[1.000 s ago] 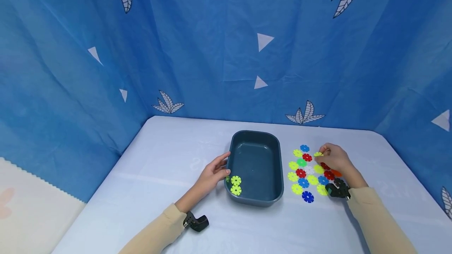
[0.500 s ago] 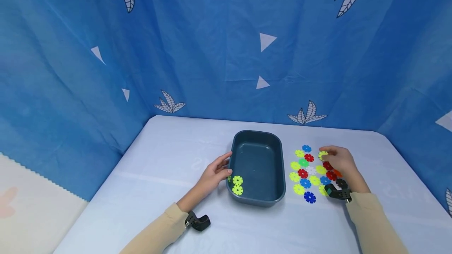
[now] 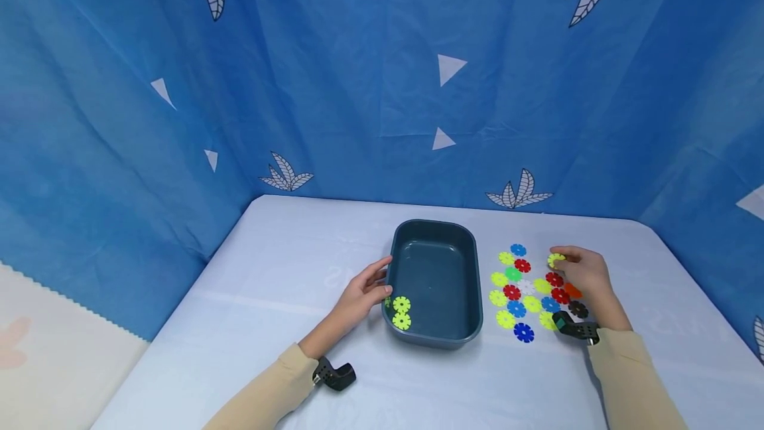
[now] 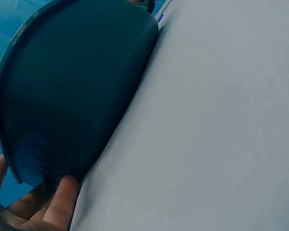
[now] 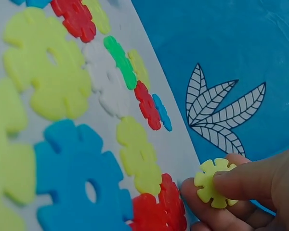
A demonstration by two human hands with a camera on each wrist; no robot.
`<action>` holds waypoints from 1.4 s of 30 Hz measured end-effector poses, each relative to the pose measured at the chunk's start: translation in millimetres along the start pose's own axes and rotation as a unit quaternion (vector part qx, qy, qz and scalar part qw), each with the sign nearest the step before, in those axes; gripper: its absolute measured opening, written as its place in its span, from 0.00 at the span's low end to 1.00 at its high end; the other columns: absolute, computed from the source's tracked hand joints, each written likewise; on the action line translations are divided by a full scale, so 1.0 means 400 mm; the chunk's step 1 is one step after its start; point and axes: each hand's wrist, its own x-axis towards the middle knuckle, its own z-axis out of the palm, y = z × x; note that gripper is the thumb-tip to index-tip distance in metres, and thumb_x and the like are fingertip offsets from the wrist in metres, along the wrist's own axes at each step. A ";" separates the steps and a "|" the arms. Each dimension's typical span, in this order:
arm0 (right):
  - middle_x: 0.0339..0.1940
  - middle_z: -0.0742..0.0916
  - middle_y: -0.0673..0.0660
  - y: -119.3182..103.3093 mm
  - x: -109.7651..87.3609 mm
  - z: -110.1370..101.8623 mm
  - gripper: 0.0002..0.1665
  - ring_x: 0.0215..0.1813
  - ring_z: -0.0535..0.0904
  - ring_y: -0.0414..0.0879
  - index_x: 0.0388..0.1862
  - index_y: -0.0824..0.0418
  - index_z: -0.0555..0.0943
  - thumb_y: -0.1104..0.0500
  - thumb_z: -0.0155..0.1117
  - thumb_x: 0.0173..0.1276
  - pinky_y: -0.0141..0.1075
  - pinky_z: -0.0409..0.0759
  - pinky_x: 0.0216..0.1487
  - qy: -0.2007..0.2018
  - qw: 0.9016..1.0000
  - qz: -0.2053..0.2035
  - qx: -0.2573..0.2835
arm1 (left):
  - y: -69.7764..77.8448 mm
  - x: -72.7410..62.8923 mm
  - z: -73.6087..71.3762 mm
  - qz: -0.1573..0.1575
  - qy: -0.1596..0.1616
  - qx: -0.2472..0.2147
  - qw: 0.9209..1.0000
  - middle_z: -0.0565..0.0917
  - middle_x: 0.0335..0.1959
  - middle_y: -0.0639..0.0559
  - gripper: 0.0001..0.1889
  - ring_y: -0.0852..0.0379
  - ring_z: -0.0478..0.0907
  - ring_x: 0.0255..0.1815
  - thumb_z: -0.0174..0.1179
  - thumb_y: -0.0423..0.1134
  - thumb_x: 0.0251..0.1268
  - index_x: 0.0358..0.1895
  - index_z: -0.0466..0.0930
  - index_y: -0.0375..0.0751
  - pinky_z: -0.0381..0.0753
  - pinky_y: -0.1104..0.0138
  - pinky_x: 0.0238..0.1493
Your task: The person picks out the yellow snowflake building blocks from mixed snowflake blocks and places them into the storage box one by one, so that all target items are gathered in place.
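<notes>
Blue cloth printed with pale leaves and triangles, the backdrop (image 3: 358, 85) hangs behind and beside a white tabletop (image 3: 268, 264). Near the middle stands a dark teal bin (image 3: 434, 342), with two yellow flower-shaped discs (image 3: 402, 304) lying flat just inside its left wall, toward the near corner.

At the bin's left side is the left hand (image 3: 361, 294), its fingers (image 4: 62, 199) loosely spread and slightly bent, touching the bin's wall and rim without closing round it. Its forearm slants in from the lower left, in a beige sleeve (image 3: 262, 387) with a black wrist camera (image 3: 337, 377) at the cuff.

Thumb and fingers of the right hand (image 3: 586, 269) pinch one yellow disc (image 5: 206, 185); the thumb lies across its face, other fingers are behind it, and the disc is tilted rather than flat. This hand is at the far right of the loose discs, just beyond a pair of red discs (image 3: 560, 295). Its forearm comes up from the lower right, leaning leftward, with a second black camera at the cuff.

Spread flat between bin and right forearm are more discs: yellow, red, blue, a green one (image 3: 513, 274), a white one (image 3: 526, 287) and a black one (image 3: 578, 309).
</notes>
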 end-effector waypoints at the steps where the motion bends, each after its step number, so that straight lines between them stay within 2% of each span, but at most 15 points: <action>1: 0.71 0.73 0.73 0.001 0.001 -0.001 0.25 0.62 0.72 0.65 0.70 0.67 0.74 0.62 0.55 0.77 0.22 0.71 0.30 0.001 1.000 0.003 0.005 | 0.001 0.000 0.000 0.000 0.000 -0.001 1.000 0.70 0.75 0.35 0.32 0.36 0.71 0.73 0.57 0.38 0.73 0.78 0.64 0.53 0.84 0.51 0.64; 4: 0.72 0.73 0.73 0.000 0.004 -0.001 0.25 0.65 0.72 0.65 0.71 0.67 0.74 0.62 0.54 0.77 0.20 0.72 0.29 0.003 1.000 0.010 0.019 | 0.003 -0.001 0.000 0.000 0.001 -0.005 1.000 0.70 0.74 0.34 0.32 0.36 0.72 0.73 0.57 0.37 0.73 0.78 0.64 0.51 0.84 0.51 0.64; 10: 0.74 0.73 0.72 -0.010 0.001 -0.004 0.26 0.68 0.73 0.65 0.72 0.66 0.73 0.60 0.55 0.78 0.22 0.72 0.34 0.004 0.999 0.017 0.028 | 0.002 0.001 -0.001 0.001 -0.002 -0.008 1.000 0.71 0.74 0.34 0.32 0.36 0.72 0.72 0.57 0.36 0.72 0.78 0.64 0.51 0.84 0.52 0.63; 16: 0.74 0.73 0.72 -0.037 -0.008 -0.005 0.28 0.68 0.78 0.63 0.74 0.66 0.70 0.59 0.54 0.80 0.20 0.83 0.36 -0.010 0.998 0.001 0.067 | 0.000 0.003 -0.003 0.005 -0.004 -0.008 1.000 0.70 0.75 0.34 0.32 0.36 0.72 0.73 0.58 0.37 0.72 0.79 0.64 0.51 0.84 0.52 0.64; 18: 0.74 0.73 0.72 -0.046 -0.013 -0.003 0.28 0.60 0.84 0.60 0.75 0.66 0.70 0.59 0.54 0.79 0.20 0.84 0.37 -0.013 0.997 -0.005 0.078 | -0.001 0.004 -0.003 0.006 -0.004 -0.009 1.000 0.70 0.74 0.34 0.32 0.36 0.72 0.73 0.58 0.37 0.72 0.79 0.64 0.51 0.84 0.52 0.64; 20: 0.74 0.73 0.72 -0.054 -0.018 0.000 0.29 0.48 0.87 0.49 0.75 0.66 0.70 0.59 0.55 0.79 0.21 0.85 0.38 -0.019 0.996 -0.009 0.087 | 0.000 0.004 -0.003 0.006 -0.004 -0.008 1.000 0.70 0.74 0.34 0.32 0.36 0.72 0.73 0.58 0.37 0.72 0.79 0.64 0.51 0.84 0.52 0.64; 23: 0.72 0.75 0.72 -0.066 -0.027 0.008 0.29 0.40 0.83 0.35 0.76 0.65 0.69 0.59 0.56 0.79 0.22 0.86 0.40 -0.021 0.995 -0.013 0.092 | 0.001 0.003 -0.002 0.004 -0.003 -0.009 1.000 0.71 0.74 0.34 0.32 0.36 0.72 0.72 0.58 0.37 0.72 0.78 0.64 0.51 0.84 0.52 0.64; 25: 0.71 0.76 0.71 -0.073 -0.035 0.014 0.29 0.37 0.82 0.31 0.76 0.64 0.69 0.59 0.56 0.79 0.23 0.86 0.42 -0.027 0.994 -0.026 0.100 | 0.001 0.003 -0.001 0.003 -0.002 -0.009 1.000 0.71 0.74 0.34 0.32 0.36 0.73 0.72 0.58 0.37 0.72 0.78 0.64 0.51 0.84 0.52 0.64; 27: 0.70 0.77 0.70 -0.080 -0.043 0.020 0.29 0.39 0.83 0.30 0.76 0.64 0.69 0.60 0.56 0.79 0.24 0.86 0.44 -0.033 0.992 -0.041 0.112 | 0.001 0.002 0.000 0.001 -0.001 -0.010 1.000 0.71 0.74 0.34 0.32 0.36 0.73 0.72 0.58 0.37 0.72 0.78 0.64 0.51 0.84 0.52 0.64; 28: 0.70 0.77 0.70 -0.081 -0.046 0.022 0.28 0.37 0.82 0.26 0.75 0.64 0.69 0.60 0.56 0.79 0.23 0.86 0.45 -0.041 0.991 -0.054 0.117 | 0.002 0.002 0.000 0.001 -0.001 -0.009 1.000 0.71 0.74 0.34 0.32 0.36 0.73 0.72 0.58 0.37 0.72 0.78 0.64 0.51 0.84 0.52 0.64; 31: 0.72 0.74 0.71 -0.091 -0.060 0.023 0.29 0.39 0.82 0.23 0.75 0.67 0.69 0.60 0.55 0.80 0.23 0.86 0.47 -0.075 0.985 -0.085 0.129 | 0.001 0.003 0.000 -0.001 0.000 -0.009 1.000 0.71 0.74 0.35 0.32 0.36 0.73 0.72 0.58 0.37 0.72 0.78 0.64 0.52 0.84 0.52 0.64; 36: 0.75 0.71 0.72 -0.112 -0.087 0.030 0.30 0.43 0.83 0.24 0.76 0.67 0.67 0.58 0.54 0.80 0.23 0.85 0.50 -0.121 0.979 -0.109 0.123 | -0.001 0.004 0.000 -0.002 0.001 -0.006 1.000 0.71 0.74 0.35 0.32 0.36 0.72 0.72 0.58 0.37 0.72 0.78 0.65 0.52 0.83 0.51 0.64; 42: 0.72 0.74 0.73 -0.145 -0.117 0.049 0.28 0.44 0.84 0.26 0.74 0.70 0.68 0.60 0.55 0.80 0.28 0.87 0.52 -0.140 0.974 -0.134 0.117 | -0.001 0.002 0.001 -0.002 0.002 -0.004 1.000 0.70 0.75 0.35 0.32 0.36 0.72 0.73 0.58 0.38 0.72 0.78 0.65 0.52 0.83 0.51 0.64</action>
